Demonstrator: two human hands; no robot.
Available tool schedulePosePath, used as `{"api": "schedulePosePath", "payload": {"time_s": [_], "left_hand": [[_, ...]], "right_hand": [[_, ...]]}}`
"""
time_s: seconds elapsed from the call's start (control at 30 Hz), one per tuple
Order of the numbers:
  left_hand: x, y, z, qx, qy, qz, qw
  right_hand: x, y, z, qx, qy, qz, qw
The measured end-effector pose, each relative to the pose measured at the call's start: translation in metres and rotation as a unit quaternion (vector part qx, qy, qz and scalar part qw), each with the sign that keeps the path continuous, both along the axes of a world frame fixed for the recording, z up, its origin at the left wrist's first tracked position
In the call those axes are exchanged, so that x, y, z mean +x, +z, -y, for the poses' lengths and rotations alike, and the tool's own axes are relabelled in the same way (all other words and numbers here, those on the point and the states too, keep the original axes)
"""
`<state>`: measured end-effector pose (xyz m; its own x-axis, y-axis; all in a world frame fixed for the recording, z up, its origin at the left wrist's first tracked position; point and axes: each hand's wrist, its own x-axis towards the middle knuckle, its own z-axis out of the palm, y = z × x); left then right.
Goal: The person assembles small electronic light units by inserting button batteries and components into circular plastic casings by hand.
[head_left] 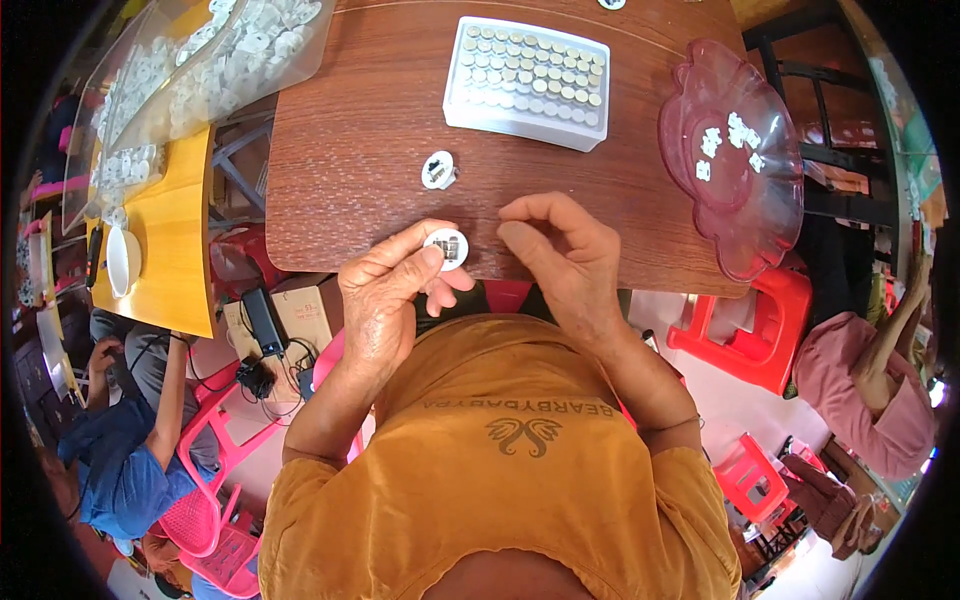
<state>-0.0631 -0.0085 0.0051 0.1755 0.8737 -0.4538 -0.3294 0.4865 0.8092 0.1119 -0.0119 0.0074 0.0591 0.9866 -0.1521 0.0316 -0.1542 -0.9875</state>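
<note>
Between the thumb and fingers of my left hand (395,285) is a round white plastic part (447,249), its face with dark and metallic inner pieces turned up. My right hand (568,255) is a little to the right, apart from that part. Its thumb and forefinger come together in a pinch; whatever is between them, if anything, is too small to make out. A similar white round part (438,170) lies tilted on the brown wooden table (350,130), just beyond my left hand.
A white box (525,130) of round, coin-like pieces in rows stands at the back. To the right, a reddish scalloped tray (690,190) holds several small white pieces. Clear bins (290,75) of white parts are at far left. Red stools (755,335) and other people are around.
</note>
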Motion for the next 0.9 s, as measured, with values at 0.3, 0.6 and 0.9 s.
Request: {"api": "schedulePosePath", "payload": {"time_s": [0.3,0.6,0.9], "left_hand": [[0.018,0.007,-0.002,-0.011,-0.037,-0.010,0.999],[0.025,-0.007,0.003,0.040,-0.072,-0.006,0.997],[0.039,0.012,0.001,-0.004,-0.082,0.007,0.997]], "right_hand": [[0.037,0.019,0.029,0.176,0.035,0.208,0.961],[0.173,0.056,0.006,0.120,-0.149,0.425,0.885],[0.195,0.015,-0.038,0.093,0.064,0.655,0.748]]}}
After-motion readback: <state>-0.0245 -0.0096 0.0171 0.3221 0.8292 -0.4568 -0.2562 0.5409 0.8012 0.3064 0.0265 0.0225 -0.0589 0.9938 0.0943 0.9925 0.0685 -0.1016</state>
